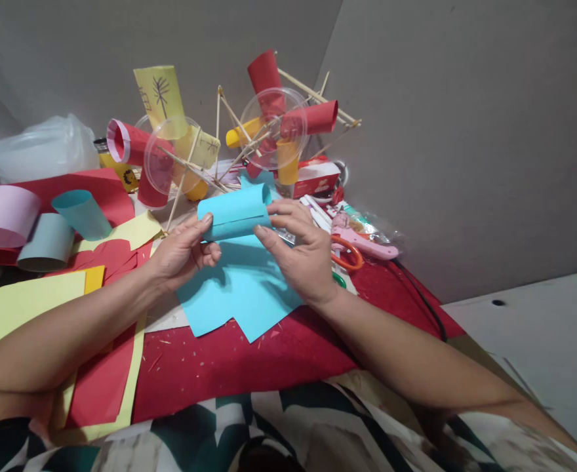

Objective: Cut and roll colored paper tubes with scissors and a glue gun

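Between my two hands is a light-blue paper tube (237,208), held nearly level with its long seam facing me. My left hand (185,248) pinches the tube's left end, thumb on the outside. At the other end, my right hand (301,246) grips with the thumb on the near side and fingers at the opening. Below the tube lies a cut sheet of light-blue paper (249,282) with a notch in its near edge.
Stick frames with paper tubes and clear plastic discs (273,118) stand behind. Paper rolls (6,216) and coloured sheets (27,308) lie left. At right are a pink glue gun (367,244), orange-handled scissors (347,254) and a black cord (423,298). Scraps dot the red cloth (219,367).
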Motion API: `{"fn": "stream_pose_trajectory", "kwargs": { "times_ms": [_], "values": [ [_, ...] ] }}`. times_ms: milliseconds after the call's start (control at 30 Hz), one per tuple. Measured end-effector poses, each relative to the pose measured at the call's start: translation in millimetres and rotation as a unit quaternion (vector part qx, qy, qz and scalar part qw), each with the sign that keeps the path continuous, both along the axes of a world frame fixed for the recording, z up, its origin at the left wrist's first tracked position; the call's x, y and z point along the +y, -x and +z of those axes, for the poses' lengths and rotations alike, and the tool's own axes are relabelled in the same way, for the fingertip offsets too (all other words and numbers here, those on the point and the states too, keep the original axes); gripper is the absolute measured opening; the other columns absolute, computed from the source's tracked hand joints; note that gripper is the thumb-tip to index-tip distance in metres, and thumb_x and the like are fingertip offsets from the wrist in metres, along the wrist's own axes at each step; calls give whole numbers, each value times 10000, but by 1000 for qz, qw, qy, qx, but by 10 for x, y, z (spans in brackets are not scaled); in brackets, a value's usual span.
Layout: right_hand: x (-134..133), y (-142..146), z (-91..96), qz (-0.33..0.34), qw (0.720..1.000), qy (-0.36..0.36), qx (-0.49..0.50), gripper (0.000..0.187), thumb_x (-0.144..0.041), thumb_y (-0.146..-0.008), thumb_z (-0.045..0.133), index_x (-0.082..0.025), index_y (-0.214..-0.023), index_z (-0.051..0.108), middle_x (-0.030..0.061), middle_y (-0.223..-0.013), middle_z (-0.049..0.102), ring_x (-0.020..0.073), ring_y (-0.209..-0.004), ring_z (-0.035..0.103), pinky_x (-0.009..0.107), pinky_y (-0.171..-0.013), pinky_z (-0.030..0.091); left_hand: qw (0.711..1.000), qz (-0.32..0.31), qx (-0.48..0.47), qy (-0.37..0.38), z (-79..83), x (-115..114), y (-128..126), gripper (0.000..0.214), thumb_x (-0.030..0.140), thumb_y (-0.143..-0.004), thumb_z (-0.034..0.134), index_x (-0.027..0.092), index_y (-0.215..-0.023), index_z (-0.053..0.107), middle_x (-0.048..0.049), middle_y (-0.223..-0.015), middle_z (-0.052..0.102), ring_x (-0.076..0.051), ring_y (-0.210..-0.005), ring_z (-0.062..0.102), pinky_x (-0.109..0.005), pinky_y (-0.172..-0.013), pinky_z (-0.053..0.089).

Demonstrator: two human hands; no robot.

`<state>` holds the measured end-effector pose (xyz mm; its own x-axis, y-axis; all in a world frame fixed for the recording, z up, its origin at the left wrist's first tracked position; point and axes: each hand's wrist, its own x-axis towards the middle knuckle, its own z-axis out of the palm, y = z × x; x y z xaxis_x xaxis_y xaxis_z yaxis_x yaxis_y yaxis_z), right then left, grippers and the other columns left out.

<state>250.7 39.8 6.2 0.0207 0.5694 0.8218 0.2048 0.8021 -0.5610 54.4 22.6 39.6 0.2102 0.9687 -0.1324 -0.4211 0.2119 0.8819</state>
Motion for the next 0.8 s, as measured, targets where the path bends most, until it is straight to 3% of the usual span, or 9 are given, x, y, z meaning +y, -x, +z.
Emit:
{"fn": "stream_pose_trajectory", "kwargs": {
  "times_ms": [167,300,400,567,667,733,800],
  "values": [
    [23,-114,46,27,999,4,30,67,-339,-921,748,-281,-887,750,23,-1074,761,242,-1161,662,496,-1107,480,997,-68,27,7,-12,-82,-45,349,298,-687,937,159,-777,630,50,-607,621,-126,-467,680,-164,-386,526],
    [48,-218,112,24,996,62,61,229,-497,-946,692,-269,-928,702,6,-945,715,196,-931,678,394,-907,568,991,-95,91,-7,-18,-54,-20,271,277,-699,891,127,-818,700,-16,-719,717,-133,-473,687,-187,-389,521],
    [124,-271,112,30,993,90,72,335,-579,-941,657,-250,-876,644,-16,-792,602,144,-738,583,313,-735,536,991,-49,113,-46,-8,63,60,225,276,-721,839,122,-739,675,-41,-722,732,-103,-462,648,-183,-409,509],
    [237,-330,87,136,979,147,34,392,-608,-877,722,-230,-818,642,-35,-730,550,110,-654,519,265,-643,482,982,66,118,-133,90,252,218,206,246,-761,785,159,-686,614,-10,-695,707,-88,-495,627,-175,-441,481],
    [233,-346,94,161,975,144,-53,350,-579,-886,731,-235,-839,687,-16,-783,636,144,-750,615,316,-751,547,968,80,137,-195,179,212,211,102,164,-775,795,172,-829,709,-33,-897,768,-136,-838,740,-181,-662,583],
    [208,-342,100,180,970,114,-119,308,-546,-911,713,-243,-859,700,21,-942,727,206,-976,687,410,-949,556,965,60,152,-206,229,128,156,236,81,-740,824,188,-935,745,-42,-1033,779,-188,-1106,723,-216,-864,597],
    [176,-329,101,206,961,65,-172,231,-474,-945,685,-252,-880,692,42,-1120,752,248,-1204,657,490,-1105,487,966,21,169,-192,260,40,91,401,19,-666,864,205,-1005,757,-49,-1113,772,-240,-1245,676,-257,-957,587]
  ]
}}
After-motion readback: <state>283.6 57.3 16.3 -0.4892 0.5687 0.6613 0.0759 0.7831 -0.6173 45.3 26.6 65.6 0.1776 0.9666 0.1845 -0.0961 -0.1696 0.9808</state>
